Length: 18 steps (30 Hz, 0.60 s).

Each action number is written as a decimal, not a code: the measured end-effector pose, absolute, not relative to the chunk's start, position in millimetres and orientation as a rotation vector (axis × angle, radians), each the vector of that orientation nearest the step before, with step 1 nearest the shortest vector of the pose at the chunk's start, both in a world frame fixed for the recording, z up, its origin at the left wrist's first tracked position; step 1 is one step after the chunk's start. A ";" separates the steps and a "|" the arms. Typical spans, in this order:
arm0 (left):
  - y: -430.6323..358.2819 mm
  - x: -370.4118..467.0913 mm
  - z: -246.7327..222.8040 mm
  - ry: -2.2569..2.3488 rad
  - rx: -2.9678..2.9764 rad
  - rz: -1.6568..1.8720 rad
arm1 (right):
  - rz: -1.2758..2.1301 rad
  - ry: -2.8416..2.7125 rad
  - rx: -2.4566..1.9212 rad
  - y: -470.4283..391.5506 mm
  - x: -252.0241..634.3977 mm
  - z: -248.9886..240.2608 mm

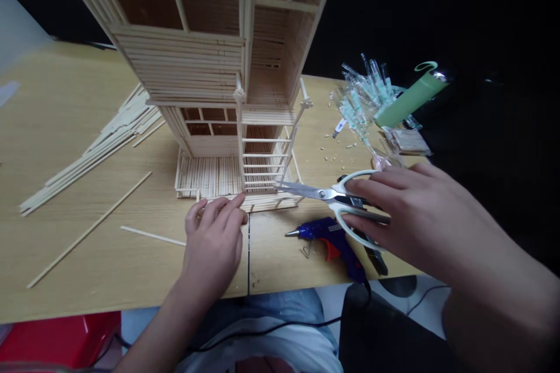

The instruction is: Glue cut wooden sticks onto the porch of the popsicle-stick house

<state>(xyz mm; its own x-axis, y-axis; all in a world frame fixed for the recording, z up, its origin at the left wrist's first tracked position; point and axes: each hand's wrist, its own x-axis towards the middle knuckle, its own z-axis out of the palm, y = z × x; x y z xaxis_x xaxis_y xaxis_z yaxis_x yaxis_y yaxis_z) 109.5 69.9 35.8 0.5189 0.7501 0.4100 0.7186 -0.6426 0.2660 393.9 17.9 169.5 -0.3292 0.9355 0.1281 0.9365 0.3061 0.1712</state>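
A model house of thin wooden sticks (184,64) stands on the table, with a small ladder and a railed porch at its base. My right hand (394,204) holds scissors (324,193) by their white handles; the slightly parted blades point left, their tips at the foot of the ladder. My left hand (216,233) rests at the porch's front edge with its fingers bent against the low rail. Whether it pinches a stick there is too small to tell. Below the scissors lies a blue glue gun (328,233) with a red trigger.
Bundled sticks (100,145) lie at the left, with a long single stick (90,230) and a short one (153,236) nearer. At the back right are a green bottle (411,96), clear plastic-wrapped items (363,93) and small stick scraps. A red container (61,338) is at lower left.
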 end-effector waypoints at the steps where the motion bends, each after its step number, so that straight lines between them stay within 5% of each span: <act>1: 70.1 109.4 35.7 1.297 2.675 0.775 | -0.352 -2.600 -1.797 25.3 387.8 174.4; 18: 69.6 108.8 32.1 1.287 2.677 0.817 | -0.634 -3.120 -1.639 81.7 315.7 187.5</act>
